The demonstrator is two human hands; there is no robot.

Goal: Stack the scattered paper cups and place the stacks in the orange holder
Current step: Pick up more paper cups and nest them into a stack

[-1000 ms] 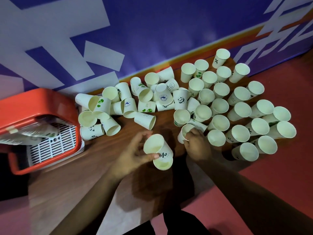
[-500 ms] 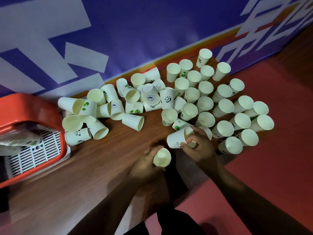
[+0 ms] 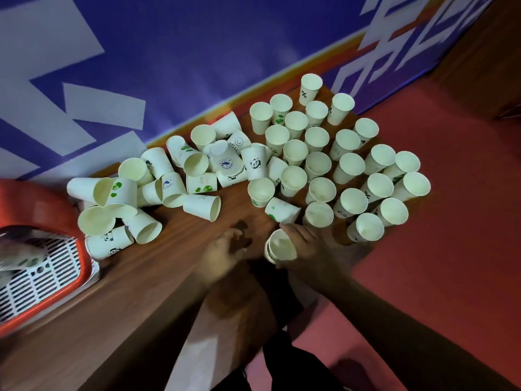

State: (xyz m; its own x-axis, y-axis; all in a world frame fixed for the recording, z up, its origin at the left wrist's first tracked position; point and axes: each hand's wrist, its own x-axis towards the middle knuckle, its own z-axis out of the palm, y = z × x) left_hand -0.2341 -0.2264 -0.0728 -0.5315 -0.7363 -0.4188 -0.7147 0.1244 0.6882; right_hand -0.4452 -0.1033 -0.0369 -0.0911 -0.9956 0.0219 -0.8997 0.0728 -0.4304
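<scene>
Many white paper cups cover the brown table (image 3: pixel 135 300). Several stand upright at the right (image 3: pixel 349 165); others lie tipped over at the left and middle (image 3: pixel 201 207). My right hand (image 3: pixel 310 249) grips a small stack of nested cups (image 3: pixel 279 246) near the table's front edge, mouths up. My left hand (image 3: pixel 225 249) sits just left of the stack, fingers spread, holding nothing. One cup (image 3: pixel 282 210) lies on its side just above the stack. The orange holder (image 3: pixel 42 263) stands at the far left with a white slotted floor.
A blue and white banner (image 3: pixel 197 52) runs along the back of the table. Red floor (image 3: pixel 437 263) lies to the right and front. Something wrapped in clear plastic (image 3: pixel 19 255) lies inside the holder. My legs show below the table edge.
The cup from my left hand and the one picked up by my right hand are now nested in a stack held by my right hand. My left hand has let go.
</scene>
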